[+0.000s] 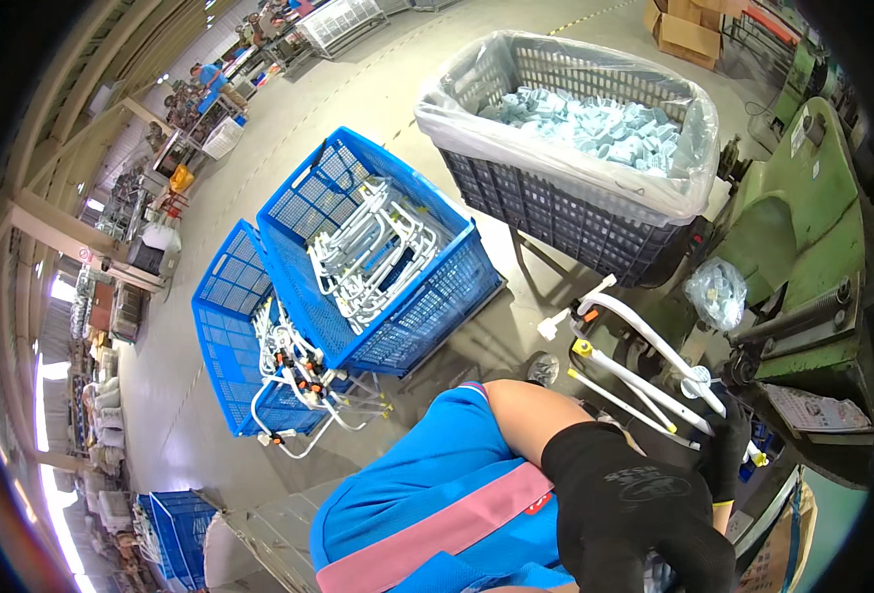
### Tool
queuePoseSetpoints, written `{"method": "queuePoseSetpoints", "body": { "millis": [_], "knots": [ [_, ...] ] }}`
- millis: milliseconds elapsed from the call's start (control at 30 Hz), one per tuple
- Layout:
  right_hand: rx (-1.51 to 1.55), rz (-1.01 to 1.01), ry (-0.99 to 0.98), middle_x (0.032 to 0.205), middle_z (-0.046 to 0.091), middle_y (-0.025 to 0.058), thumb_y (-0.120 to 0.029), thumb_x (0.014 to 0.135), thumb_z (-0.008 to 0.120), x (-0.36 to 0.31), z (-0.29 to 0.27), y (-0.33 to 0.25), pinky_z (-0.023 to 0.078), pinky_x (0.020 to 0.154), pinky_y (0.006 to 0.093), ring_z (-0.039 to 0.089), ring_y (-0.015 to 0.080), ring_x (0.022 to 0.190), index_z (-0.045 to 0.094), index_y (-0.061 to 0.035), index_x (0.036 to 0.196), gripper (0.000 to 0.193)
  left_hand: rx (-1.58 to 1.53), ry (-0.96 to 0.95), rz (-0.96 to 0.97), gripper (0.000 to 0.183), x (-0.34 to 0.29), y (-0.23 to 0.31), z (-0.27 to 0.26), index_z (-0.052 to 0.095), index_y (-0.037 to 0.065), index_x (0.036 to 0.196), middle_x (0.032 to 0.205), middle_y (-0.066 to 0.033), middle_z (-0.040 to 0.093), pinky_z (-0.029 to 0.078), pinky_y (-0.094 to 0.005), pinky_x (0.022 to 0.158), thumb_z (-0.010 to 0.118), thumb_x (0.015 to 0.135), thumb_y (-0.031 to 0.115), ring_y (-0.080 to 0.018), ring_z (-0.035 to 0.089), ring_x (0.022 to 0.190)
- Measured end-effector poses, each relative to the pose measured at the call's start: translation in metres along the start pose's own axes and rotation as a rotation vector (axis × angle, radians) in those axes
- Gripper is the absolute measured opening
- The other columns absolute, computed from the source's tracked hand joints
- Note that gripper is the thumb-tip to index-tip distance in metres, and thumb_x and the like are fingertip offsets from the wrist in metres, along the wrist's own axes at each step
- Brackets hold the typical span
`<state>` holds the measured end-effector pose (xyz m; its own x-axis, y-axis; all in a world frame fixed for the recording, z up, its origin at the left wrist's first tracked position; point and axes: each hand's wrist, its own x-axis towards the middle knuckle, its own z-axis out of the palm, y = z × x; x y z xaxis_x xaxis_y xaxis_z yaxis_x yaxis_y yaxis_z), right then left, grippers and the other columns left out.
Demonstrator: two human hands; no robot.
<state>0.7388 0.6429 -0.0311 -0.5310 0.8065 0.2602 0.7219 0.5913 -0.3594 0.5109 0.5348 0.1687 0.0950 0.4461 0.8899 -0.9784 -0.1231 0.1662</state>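
My right hand (726,450), in a black glove, is closed around a white tubular frame (654,341). The frame has a long bent tube, straighter tubes beside it, yellow tube ends, an orange clip and a white end fitting. It juts out up and to the left from the hand, in front of a green machine (797,227). My left hand (639,514), also black-gloved, is close to my body at the lower edge. Its back faces the view and its fingers point downward, partly cut off, so whether they hold anything is hidden.
Two blue plastic crates (412,306) of white bent tube frames (377,252) stand to the left. Ahead is a dark crate (555,212) lined with clear plastic, full of pale blue plastic parts (595,128). A clear plastic bag (716,294) hangs by the machine. A person (214,81) works far off.
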Motion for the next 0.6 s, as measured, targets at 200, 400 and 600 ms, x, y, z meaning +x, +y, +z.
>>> {"method": "queuePoseSetpoints", "body": {
  "millis": [200,400,600],
  "knots": [
    [0.112,-0.028,0.041,0.092,0.067,0.0173,-0.001,0.061,0.064,0.005,-0.005,-0.006,0.051,0.072,0.0412,0.064,0.0370,0.084,0.070,-0.0039,0.097,0.037,0.011,-0.049,0.025,0.024,-0.001,0.001,-0.006,0.069,0.004,0.092,0.080,-0.0134,0.060,0.049,-0.0310,0.056,0.061,0.091,0.027,-0.0232,0.059,0.063],
    [-0.037,-0.090,0.013,0.091,0.065,0.0167,-0.002,0.061,0.064,0.003,-0.004,-0.001,0.047,0.069,0.0432,0.060,0.0372,0.082,0.069,-0.0062,0.103,0.042,0.022,-0.090,0.041,0.024,-0.003,0.001,-0.016,0.069,0.004,0.093,0.081,-0.0140,0.061,0.050,-0.0319,0.056,0.061,0.091,0.026,-0.0241,0.059,0.064],
    [0.079,0.022,0.039,0.096,0.065,0.0165,0.001,0.061,0.062,0.003,-0.002,-0.005,0.046,0.076,0.0424,0.059,0.0375,0.088,0.068,-0.0070,0.106,0.046,0.058,-0.140,0.071,0.023,0.002,0.001,-0.024,0.069,0.004,0.094,0.081,-0.0146,0.061,0.050,-0.0328,0.056,0.061,0.091,0.025,-0.0250,0.060,0.065]
  ]
}}
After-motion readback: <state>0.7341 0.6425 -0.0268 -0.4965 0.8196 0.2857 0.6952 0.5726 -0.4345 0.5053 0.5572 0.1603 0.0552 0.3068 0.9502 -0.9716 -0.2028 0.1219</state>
